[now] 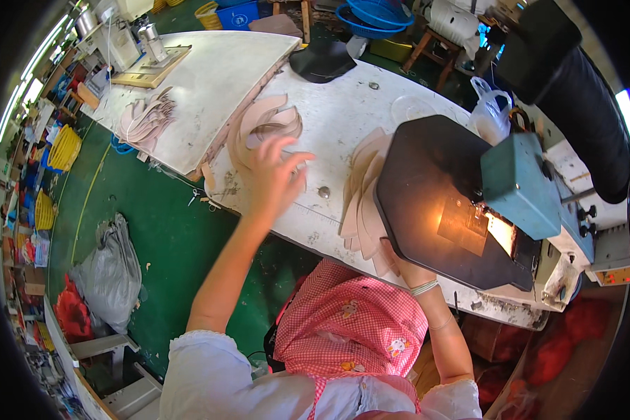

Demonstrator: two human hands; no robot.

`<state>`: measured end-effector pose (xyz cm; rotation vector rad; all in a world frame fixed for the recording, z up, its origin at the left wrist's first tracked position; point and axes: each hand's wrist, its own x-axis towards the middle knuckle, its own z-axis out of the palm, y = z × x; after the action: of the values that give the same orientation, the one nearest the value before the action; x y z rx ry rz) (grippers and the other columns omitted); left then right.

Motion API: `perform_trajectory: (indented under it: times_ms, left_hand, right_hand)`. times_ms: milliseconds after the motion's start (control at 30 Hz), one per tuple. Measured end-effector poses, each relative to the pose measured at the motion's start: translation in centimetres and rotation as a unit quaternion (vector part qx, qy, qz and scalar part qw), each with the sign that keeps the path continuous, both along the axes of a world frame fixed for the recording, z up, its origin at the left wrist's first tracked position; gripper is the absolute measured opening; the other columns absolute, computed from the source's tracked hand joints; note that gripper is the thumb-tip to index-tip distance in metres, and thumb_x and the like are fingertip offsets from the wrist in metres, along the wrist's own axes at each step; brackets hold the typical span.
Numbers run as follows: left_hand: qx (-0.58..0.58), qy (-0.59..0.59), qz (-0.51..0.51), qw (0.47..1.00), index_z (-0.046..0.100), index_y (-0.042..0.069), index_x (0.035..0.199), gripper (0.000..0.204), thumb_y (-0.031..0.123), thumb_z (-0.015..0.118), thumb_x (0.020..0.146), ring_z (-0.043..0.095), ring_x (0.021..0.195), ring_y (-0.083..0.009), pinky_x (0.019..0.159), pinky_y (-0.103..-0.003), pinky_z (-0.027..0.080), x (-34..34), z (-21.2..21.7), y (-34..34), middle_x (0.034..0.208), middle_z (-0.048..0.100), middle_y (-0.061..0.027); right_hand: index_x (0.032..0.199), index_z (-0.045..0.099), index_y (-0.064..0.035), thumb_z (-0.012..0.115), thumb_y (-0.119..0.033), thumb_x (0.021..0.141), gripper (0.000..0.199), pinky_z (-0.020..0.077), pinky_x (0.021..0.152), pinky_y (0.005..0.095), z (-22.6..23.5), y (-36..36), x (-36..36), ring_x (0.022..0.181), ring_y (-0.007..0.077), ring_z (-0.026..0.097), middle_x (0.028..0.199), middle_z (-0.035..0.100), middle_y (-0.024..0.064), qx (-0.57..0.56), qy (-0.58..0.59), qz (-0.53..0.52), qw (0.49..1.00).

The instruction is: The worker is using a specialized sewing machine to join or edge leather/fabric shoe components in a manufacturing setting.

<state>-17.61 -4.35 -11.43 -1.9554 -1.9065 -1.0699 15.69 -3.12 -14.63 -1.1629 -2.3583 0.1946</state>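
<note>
My left hand (274,175) hovers, blurred, fingers spread, over the white worktable (332,119), just below a fanned pile of beige cut pieces (264,124). It holds nothing. My right hand (399,262) is mostly hidden under the edge of a black machine plate (434,189), touching the lower end of a second fanned stack of beige pieces (362,203). Whether it grips them I cannot tell. A lamp lights the plate beneath the teal machine head (521,185).
A third pile of beige pieces (147,119) lies on the adjoining table at the left. A black piece (322,61) lies at the table's far edge. A plastic bag (490,108) sits behind the machine. A grey sack (108,276) stands on the green floor.
</note>
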Motion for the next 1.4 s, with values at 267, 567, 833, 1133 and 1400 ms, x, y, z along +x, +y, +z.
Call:
perform_trajectory:
  times_ms: [267,567,833,1133,1400]
  left_hand:
    - [-0.154,-0.258,-0.180,0.937,0.070,0.005,0.119,0.031,0.014,0.071,0.089,0.061,0.110,-0.0347,0.092,-0.046,0.050,10.5,-0.1,1.3,0.109,0.066,-0.0149]
    - [-0.428,-0.414,-0.243,0.765,0.066,0.003,0.122,0.028,0.018,0.071,0.098,0.067,0.090,-0.0217,0.079,-0.036,0.053,9.8,1.5,-1.2,0.105,0.070,-0.0068]
    - [-0.409,-0.349,-0.507,0.674,0.063,0.010,0.142,0.044,0.013,0.070,0.099,0.069,0.097,-0.0148,0.088,-0.032,0.052,9.1,12.9,-6.3,0.125,0.074,-0.0025]
    - [-0.071,-0.023,-0.334,0.940,0.068,0.007,0.132,0.047,0.011,0.076,0.086,0.059,0.124,-0.0335,0.111,-0.046,0.041,15.9,13.4,-0.3,0.127,0.067,-0.0145]
    - [-0.129,0.074,-0.367,0.918,0.068,0.011,0.139,0.048,0.016,0.065,0.091,0.048,0.143,-0.0391,0.125,-0.065,0.017,14.9,13.0,0.3,0.148,0.061,-0.0091]
  right_hand:
    - [0.118,0.071,0.0007,0.069,-0.013,0.095,0.027,0.0544,0.091,0.0449,0.2,-0.8,1.6,0.103,0.0354,0.069,0.113,0.072,0.0183,-0.027,-0.070,-0.036,0.997]
    - [0.138,0.058,-0.0037,0.061,0.002,0.098,0.041,0.0596,0.078,0.0406,6.9,-6.0,0.1,0.088,0.0335,0.074,0.109,0.074,0.0172,-0.305,0.251,0.119,0.911]
    - [0.118,0.075,-0.0087,0.071,-0.002,0.089,0.030,0.0571,0.066,0.0342,12.9,-8.0,5.8,0.087,0.0225,0.073,0.113,0.076,0.0103,-0.167,0.272,0.314,0.894]
    - [0.122,0.074,-0.0070,0.079,-0.016,0.085,0.038,0.0380,0.106,0.0461,16.7,-3.7,6.9,0.120,0.0317,0.060,0.133,0.070,0.0090,0.012,0.034,-0.028,0.999]
    - [0.122,0.072,-0.0115,0.080,-0.018,0.085,0.038,0.0329,0.110,0.0497,17.1,-2.7,6.2,0.127,0.0292,0.058,0.139,0.068,0.0083,0.008,0.020,-0.010,1.000]
